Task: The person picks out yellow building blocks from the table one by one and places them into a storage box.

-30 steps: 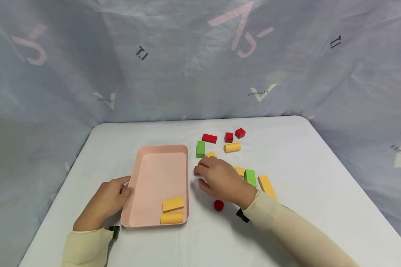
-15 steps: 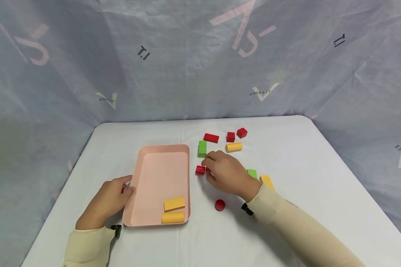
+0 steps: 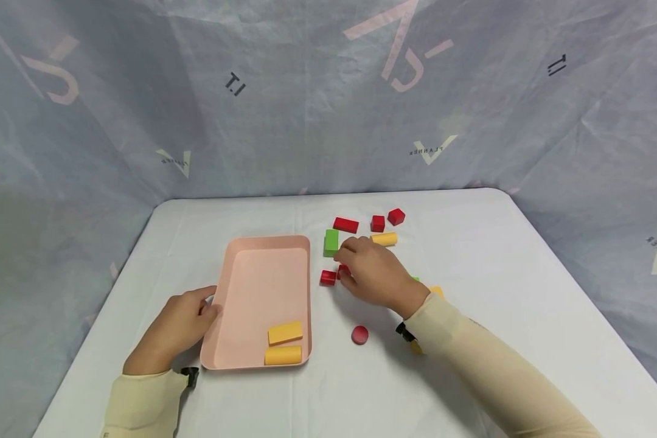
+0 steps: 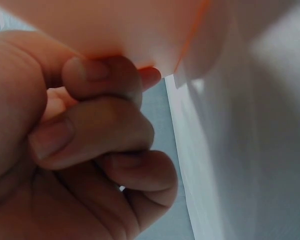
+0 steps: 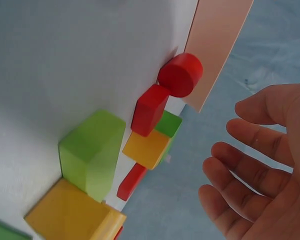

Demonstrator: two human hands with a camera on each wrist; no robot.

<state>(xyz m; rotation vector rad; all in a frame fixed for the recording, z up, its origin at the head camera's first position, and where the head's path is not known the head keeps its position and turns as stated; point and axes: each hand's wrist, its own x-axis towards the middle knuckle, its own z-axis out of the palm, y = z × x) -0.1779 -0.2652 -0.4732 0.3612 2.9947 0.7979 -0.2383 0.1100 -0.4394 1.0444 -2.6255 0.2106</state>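
The pink tray [image 3: 268,267] lies left of centre on the white surface [image 3: 525,255]. The left hand [image 3: 177,325] pinches the tray's left wall (thumb contact is hard to read up close); the right hand [image 3: 375,272] holds nothing, fingers loosely bent and apart. A long yellow block [image 3: 437,291] mostly hides behind the right sleeve [image 3: 482,359]. A second ago the right hand half-covered the red cylinder [image 3: 328,278]; now it and the red cube [image 5: 151,110] beside it show.
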